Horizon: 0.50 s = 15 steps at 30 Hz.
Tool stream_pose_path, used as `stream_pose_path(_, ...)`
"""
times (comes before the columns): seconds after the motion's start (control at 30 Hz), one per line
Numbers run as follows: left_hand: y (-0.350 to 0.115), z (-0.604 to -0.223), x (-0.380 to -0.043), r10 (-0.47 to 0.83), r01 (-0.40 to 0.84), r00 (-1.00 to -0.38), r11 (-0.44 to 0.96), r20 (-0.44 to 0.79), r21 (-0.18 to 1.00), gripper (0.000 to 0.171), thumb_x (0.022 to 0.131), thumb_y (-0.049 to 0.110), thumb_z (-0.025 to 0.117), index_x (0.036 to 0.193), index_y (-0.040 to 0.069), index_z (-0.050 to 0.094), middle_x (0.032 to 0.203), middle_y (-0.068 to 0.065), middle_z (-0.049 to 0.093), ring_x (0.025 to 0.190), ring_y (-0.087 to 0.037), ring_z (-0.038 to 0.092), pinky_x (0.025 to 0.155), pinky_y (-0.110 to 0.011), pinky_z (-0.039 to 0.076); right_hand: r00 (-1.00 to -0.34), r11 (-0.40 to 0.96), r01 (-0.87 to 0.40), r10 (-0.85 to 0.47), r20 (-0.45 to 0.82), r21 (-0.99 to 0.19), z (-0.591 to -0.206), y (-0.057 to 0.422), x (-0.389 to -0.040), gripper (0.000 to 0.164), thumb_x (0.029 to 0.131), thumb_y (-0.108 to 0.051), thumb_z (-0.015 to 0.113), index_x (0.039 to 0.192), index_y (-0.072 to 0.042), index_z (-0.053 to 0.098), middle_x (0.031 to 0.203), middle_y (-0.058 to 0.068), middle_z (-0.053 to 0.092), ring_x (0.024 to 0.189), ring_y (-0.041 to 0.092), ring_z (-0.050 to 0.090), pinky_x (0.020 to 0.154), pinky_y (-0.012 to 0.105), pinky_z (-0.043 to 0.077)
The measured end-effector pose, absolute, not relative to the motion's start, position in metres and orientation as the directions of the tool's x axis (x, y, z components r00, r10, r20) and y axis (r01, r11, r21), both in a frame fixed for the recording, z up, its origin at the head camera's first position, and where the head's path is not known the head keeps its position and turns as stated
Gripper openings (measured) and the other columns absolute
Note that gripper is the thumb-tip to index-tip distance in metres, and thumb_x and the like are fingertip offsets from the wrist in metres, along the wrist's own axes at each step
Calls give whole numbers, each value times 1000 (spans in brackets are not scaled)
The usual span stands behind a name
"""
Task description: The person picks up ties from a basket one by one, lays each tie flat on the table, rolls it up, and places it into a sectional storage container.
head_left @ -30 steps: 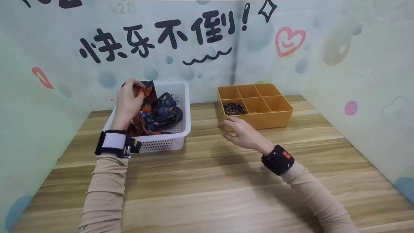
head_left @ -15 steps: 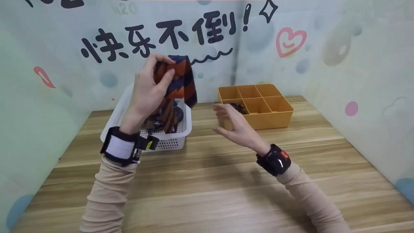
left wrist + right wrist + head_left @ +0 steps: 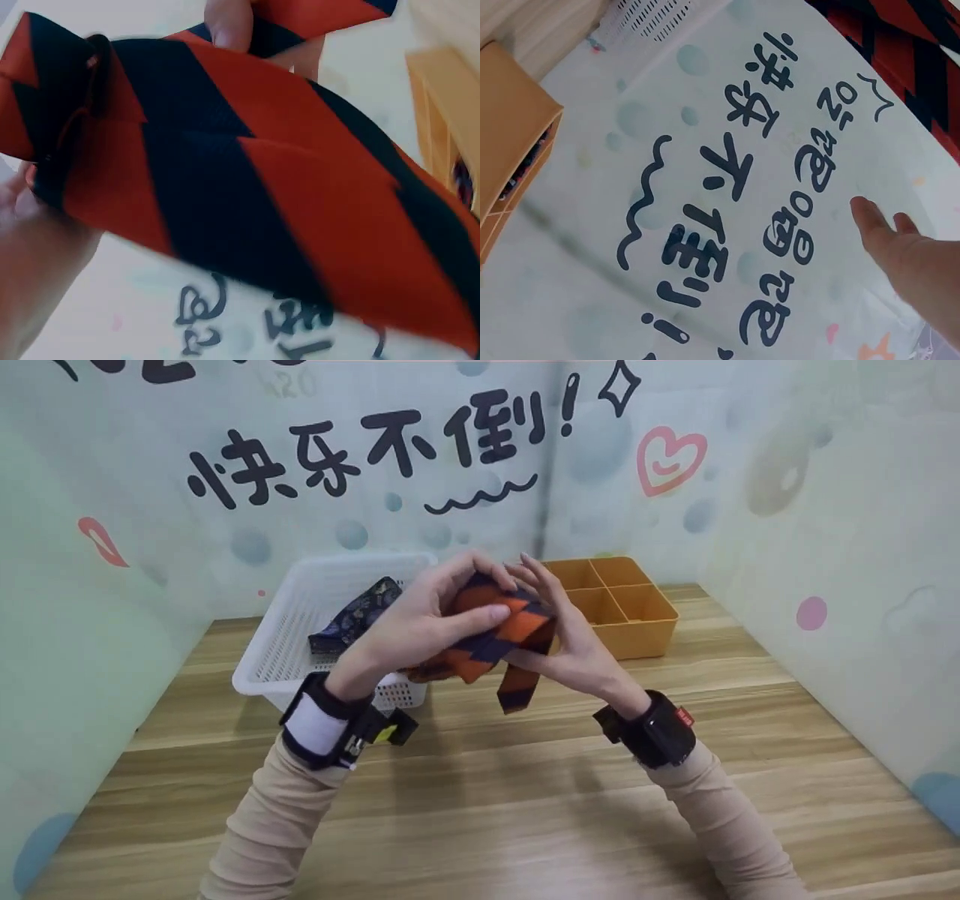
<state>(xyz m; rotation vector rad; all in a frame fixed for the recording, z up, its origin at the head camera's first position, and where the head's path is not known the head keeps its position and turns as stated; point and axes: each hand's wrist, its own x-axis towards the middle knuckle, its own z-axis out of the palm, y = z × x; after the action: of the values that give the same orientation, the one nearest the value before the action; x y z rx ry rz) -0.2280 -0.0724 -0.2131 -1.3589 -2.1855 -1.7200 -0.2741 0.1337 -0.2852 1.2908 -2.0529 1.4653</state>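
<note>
An orange-and-navy striped necktie [image 3: 491, 641] is held up in front of the basket and box, gathered in loose folds with a short end dangling. My left hand [image 3: 420, 619] grips it, thumb over the front fold. From the other side my right hand [image 3: 574, 641] meets the necktie, its fingers extended and its thumb at the lower fold. Whether that thumb presses the cloth is hard to tell. In the left wrist view the striped cloth [image 3: 277, 187] fills the middle. In the right wrist view extended fingers [image 3: 870, 217] show, apart from the cloth.
A white perforated basket [image 3: 262, 660] at the left holds dark patterned cloth [image 3: 356, 619]. An orange divided box [image 3: 634, 637] stands behind my right hand; something dark [image 3: 463, 180] lies in one compartment. Printed walls enclose the wooden table [image 3: 480, 825].
My left hand has lifted the striped necktie out of the basket and carried it right. My right hand has come up from beside the box to meet it.
</note>
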Motion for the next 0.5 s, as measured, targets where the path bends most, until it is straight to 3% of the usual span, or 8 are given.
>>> stream_pose_path(0.1, -66, -220, -226, 676, 619, -567, -28, 470, 785, 20, 91, 1, 57, 109, -3, 51, 106, -9, 60, 93, -14, 55, 82, -24, 46, -526, -24, -748, -589, 614, -664, -290, 138, -278, 86, 77, -4, 75, 147, -13, 26, 138, -1, 46, 124, 15, 48, 106, 29, 39)
stream_pose_path(0.27, -60, -228, -226, 729, 584, -539, -38, 422, 811, 20, 92, 2, 55, 110, -4, 51, 104, -5, 58, 91, -14, 53, 79, -23, 45, -485, -109, -638, -712, 508, -762, -297, 148, -282, 51, 77, -14, 77, 120, -26, 53, 112, -12, 60, 102, 6, 55, 94, 20, 44)
stream_pose_path(0.5, -65, -236, -229, 728, 480, -578, -62, 368, 875, 19, 95, 3, 50, 114, 1, 48, 111, -8, 57, 96, -15, 59, 79, -23, 51, -511, -231, -561, -659, 552, -795, -295, 160, -282, 42, 83, -17, 70, 119, -37, 59, 111, -19, 61, 100, -2, 54, 88, 14, 43)
